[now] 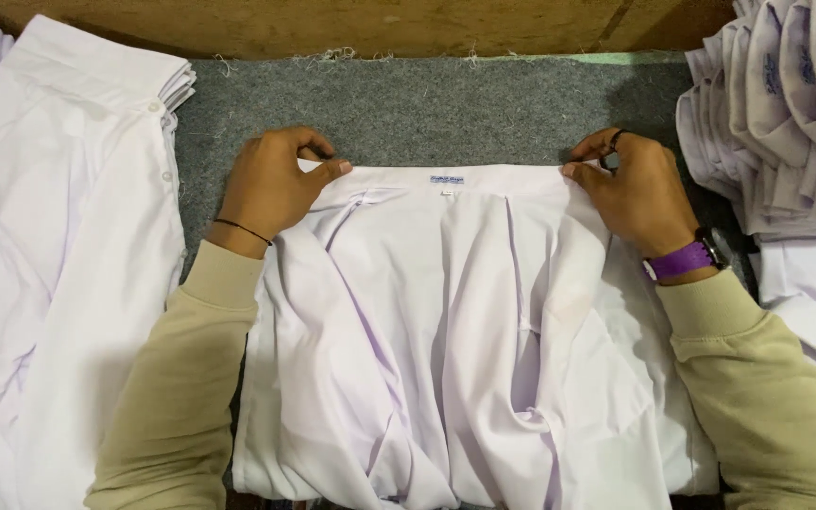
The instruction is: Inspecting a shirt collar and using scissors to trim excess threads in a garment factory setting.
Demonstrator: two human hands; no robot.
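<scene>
A white shirt point(455, 321) lies spread on the grey felt table point(427, 109), its top edge with a small label point(447, 178) turned toward the far side. My left hand point(271, 184) pinches the shirt's top left corner between thumb and fingers. At the top right corner, my right hand point(630, 184) grips the cloth the same way. A thin black band circles my left wrist and a purple watch strap point(680, 260) my right. Beige sleeves cover both forearms. The shirt's middle is bunched in loose lengthwise folds.
A pile of white shirts point(59, 236) lies at the left, with a buttoned edge facing me. A stack of folded white garments with collars point(786, 104) stands at the right. A brown wooden board point(380, 24) runs along the table's far edge.
</scene>
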